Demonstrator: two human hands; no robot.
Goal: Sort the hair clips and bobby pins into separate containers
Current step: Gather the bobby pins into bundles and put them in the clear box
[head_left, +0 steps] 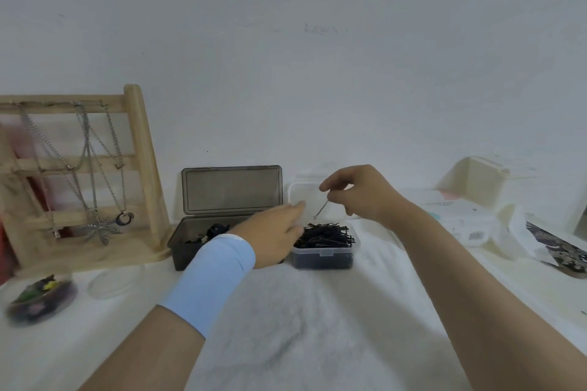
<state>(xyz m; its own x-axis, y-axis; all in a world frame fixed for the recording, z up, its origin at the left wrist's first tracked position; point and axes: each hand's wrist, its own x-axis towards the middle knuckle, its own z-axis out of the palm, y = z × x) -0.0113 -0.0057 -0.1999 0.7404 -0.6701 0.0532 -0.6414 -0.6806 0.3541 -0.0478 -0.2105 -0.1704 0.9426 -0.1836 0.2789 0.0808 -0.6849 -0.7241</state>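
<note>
My right hand (355, 194) pinches a thin bobby pin (321, 210) and holds it just above a small clear box (324, 255) heaped with black bobby pins (324, 233). To its left stands a smoky grey box (190, 251) with its lid (232, 189) raised; a few black hair clips (214, 232) lie inside. My left hand (273, 233), with a light blue wristband, reaches between the two boxes, its fingers stretched toward the clear box's back edge. What its fingertips touch is hidden.
A wooden rack (79, 168) hung with necklaces stands at the left. In front of it sit a round clear tub of coloured hair ties (41, 298) and its loose lid (111, 282). White packs and containers (470, 219) crowd the right side. A white cloth (301, 320) covers the table.
</note>
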